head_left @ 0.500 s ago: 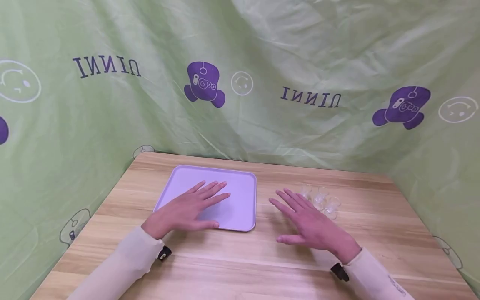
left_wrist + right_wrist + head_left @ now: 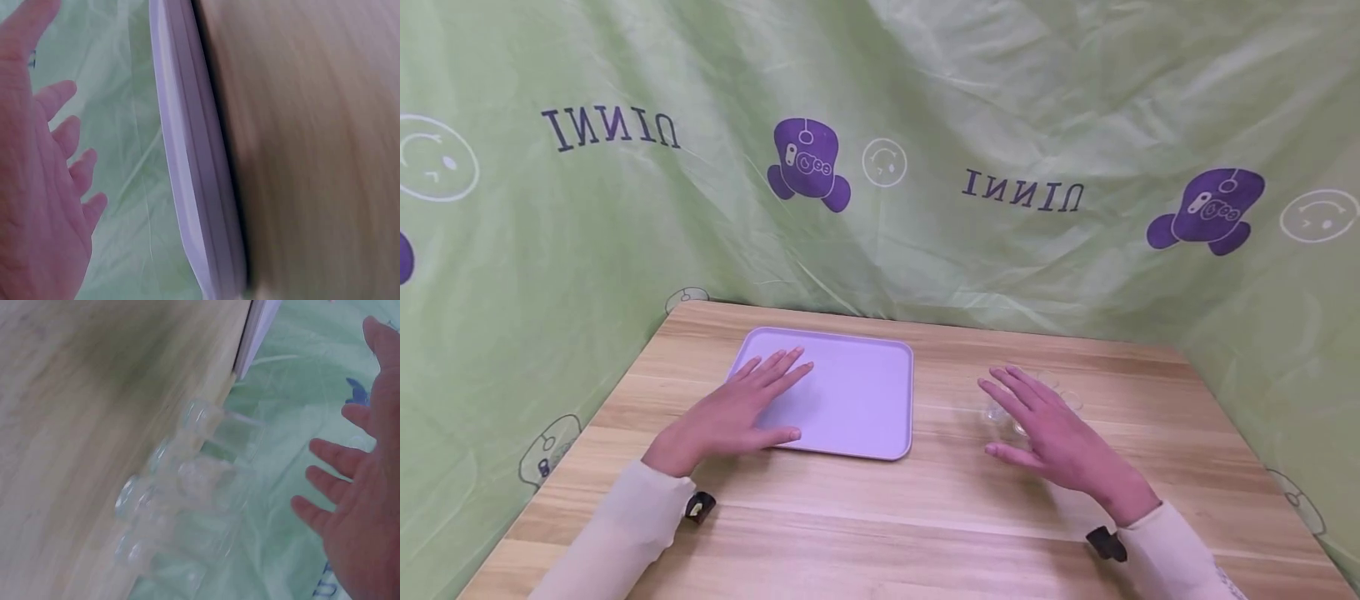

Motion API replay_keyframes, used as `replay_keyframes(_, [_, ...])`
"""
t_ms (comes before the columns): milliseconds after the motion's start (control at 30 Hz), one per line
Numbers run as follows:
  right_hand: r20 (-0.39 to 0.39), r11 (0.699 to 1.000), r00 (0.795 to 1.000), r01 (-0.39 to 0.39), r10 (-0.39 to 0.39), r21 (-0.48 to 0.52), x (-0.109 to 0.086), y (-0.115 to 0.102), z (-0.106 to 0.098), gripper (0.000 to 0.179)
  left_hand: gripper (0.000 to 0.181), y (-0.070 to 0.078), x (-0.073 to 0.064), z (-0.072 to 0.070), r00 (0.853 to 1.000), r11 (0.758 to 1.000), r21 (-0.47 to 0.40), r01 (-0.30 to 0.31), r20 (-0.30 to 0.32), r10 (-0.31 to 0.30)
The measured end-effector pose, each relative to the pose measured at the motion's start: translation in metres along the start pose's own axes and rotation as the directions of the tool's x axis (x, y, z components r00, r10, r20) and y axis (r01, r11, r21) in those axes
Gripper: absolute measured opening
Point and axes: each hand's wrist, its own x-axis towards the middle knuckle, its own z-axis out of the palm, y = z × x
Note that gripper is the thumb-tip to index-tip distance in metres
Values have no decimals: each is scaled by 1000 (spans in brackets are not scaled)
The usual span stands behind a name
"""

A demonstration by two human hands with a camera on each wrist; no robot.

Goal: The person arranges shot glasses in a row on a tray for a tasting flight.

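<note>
My left hand [image 2: 730, 423] hovers over the left part of a pale purple tray [image 2: 859, 392], its fingers extended and holding nothing. In the left wrist view the palm stands apart from the tray's raised rim [image 2: 197, 150]. On the right, my right hand [image 2: 1067, 440] is held above several small clear glasses [image 2: 992, 412], partly hiding them from the head view. The right wrist view shows these glasses [image 2: 240, 434] grouped close together on the table, with the right fingers [image 2: 337, 456] spread apart and not touching them.
Under everything is a wood-grain table [image 2: 925, 521]. A green curtain [image 2: 925, 258] with purple prints surrounds its back and sides. Each wrist carries a small black device, such as the one [image 2: 1107, 543] under the right sleeve.
My hands have moved apart: the left one leftward, uncovering more of the tray, and the right one rightward, further over the glasses. Tray and glasses appear unmoved.
</note>
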Motion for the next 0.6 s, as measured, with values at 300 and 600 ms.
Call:
replay_keyframes(300, [-115,999,992,-49,47,-14,-15,19,-8,81,101,-23,-22,-9,991,990,-33,134,13,-134])
replay_keyframes(600, [-133,984,975,-179,180,16,-33,35,-16,83,116,-41,-39,-12,951,940,-145,309,80,-300])
